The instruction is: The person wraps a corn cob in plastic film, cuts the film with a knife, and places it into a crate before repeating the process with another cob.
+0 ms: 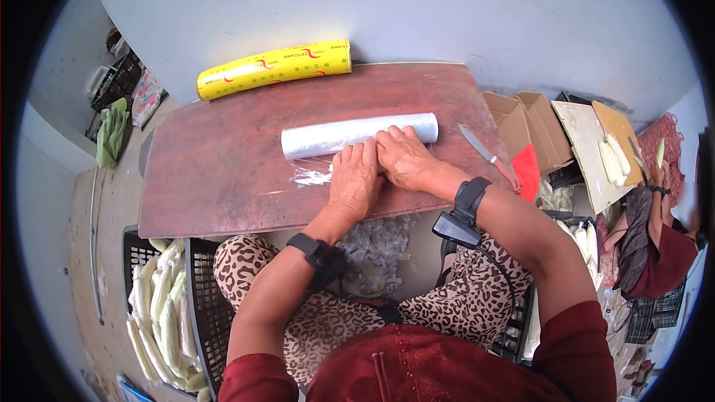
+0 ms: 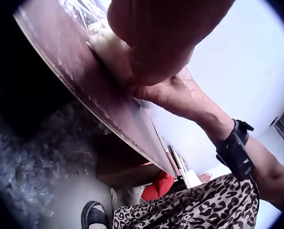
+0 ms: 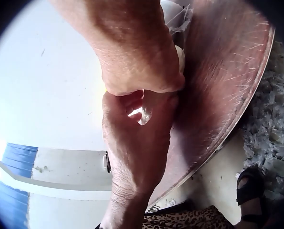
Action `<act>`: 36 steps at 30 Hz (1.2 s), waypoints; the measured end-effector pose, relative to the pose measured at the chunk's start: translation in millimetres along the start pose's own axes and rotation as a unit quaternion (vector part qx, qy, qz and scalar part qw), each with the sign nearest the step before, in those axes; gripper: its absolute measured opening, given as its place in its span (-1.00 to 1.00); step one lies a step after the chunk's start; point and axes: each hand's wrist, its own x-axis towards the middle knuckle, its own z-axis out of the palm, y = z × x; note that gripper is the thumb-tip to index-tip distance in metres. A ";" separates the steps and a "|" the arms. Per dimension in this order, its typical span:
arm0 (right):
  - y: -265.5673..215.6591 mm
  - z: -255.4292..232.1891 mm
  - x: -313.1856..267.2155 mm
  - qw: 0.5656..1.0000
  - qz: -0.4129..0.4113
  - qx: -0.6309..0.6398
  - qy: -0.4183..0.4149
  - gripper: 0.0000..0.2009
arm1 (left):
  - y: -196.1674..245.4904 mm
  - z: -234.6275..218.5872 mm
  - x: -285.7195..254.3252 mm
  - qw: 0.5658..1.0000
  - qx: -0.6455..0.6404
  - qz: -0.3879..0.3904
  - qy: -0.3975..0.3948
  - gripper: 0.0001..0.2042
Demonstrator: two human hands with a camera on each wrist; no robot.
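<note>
Both hands lie side by side at the table's near half, over a pale corn cob (image 2: 105, 44) mostly hidden beneath them. My left hand (image 1: 354, 181) grips the cob, whose bumpy end sticks out past it in the left wrist view. Close against it, my right hand (image 1: 404, 158) holds the cob's other part; a pale end shows beside it in the right wrist view. Right behind the fingers lies a white roll of cling film (image 1: 316, 138). Clear film (image 1: 309, 176) from it spreads over the tabletop by the left hand.
On the reddish-brown table (image 1: 216, 171), a yellow printed tube (image 1: 275, 68) lies at the back and a knife (image 1: 484, 150) at the right. A black crate (image 1: 202, 305) with wrapped cobs (image 1: 167, 298) stands at the left. Cardboard boxes (image 1: 521, 123) and another person's arm (image 1: 657, 205) are at the right.
</note>
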 end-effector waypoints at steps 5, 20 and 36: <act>2.4 -4.2 -0.8 1.000 0.003 0.010 -0.022 -0.72 | -6.5 9.5 -0.6 0.998 -0.025 0.025 0.046 -0.28; 45.3 -5.9 16.9 0.933 0.140 0.329 0.026 -0.75 | -16.1 6.6 12.6 0.998 -0.005 0.057 -0.002 -0.57; 70.3 -0.1 16.1 0.962 0.138 0.167 0.167 -0.82 | -18.7 5.4 31.8 0.996 0.059 0.026 -0.060 -0.44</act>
